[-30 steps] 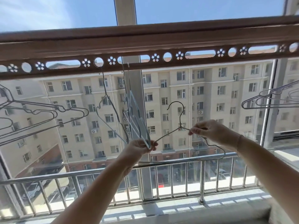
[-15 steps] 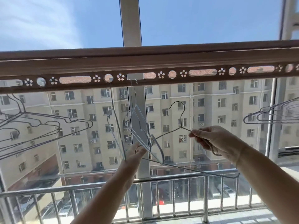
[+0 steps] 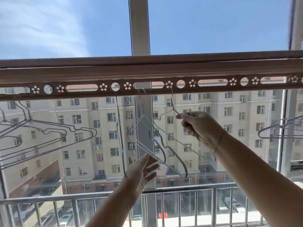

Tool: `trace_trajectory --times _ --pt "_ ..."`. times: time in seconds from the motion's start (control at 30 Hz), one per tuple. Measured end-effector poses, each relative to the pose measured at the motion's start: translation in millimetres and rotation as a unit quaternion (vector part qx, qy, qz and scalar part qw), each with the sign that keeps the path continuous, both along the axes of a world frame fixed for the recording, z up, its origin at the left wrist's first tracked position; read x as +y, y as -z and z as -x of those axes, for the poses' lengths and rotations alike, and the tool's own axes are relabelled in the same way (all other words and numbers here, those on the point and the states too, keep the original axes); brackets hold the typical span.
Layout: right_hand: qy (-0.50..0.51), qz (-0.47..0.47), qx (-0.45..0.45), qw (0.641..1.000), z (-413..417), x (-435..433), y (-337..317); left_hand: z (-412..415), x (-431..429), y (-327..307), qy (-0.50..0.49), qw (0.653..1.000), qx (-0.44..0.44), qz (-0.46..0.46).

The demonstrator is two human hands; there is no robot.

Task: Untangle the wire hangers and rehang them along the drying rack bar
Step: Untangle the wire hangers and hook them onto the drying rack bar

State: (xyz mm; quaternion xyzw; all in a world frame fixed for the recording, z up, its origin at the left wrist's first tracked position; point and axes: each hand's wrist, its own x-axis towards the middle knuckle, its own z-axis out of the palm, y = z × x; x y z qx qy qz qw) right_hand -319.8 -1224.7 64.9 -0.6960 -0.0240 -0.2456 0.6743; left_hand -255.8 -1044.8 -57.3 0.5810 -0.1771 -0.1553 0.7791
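Observation:
The brown drying rack bar (image 3: 164, 71) runs across the view, with round and slotted holes along its lower strip. My right hand (image 3: 199, 126) pinches the shoulder of a thin wire hanger (image 3: 172, 108); its hook sits at a flower-shaped hole in the bar. A cluster of pale blue wire hangers (image 3: 157, 143) hangs from the bar's middle, turned edge-on. My left hand (image 3: 141, 169) is below them with fingers spread, touching their lower ends. One more hanger (image 3: 120, 136) hangs edge-on from a round hole to the left.
Several wire hangers (image 3: 49, 136) hang bunched at the left, and more hangers (image 3: 282, 130) at the right edge. A metal balcony railing (image 3: 180, 190) runs below. A white window post (image 3: 139, 30) stands behind the bar, with apartment buildings beyond the glass.
My right hand has lifted its wire hanger so the hook now reaches the bar. My left hand has let go of the blue hangers and opened beneath them. The view tilted upward.

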Motion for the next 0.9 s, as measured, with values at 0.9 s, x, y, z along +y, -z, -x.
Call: trace_trajectory --times 0.9 --pt "0.089 0.217 -0.08 0.969 20 44 12 18 20 -10 0.065 0.994 0.06 0.069"
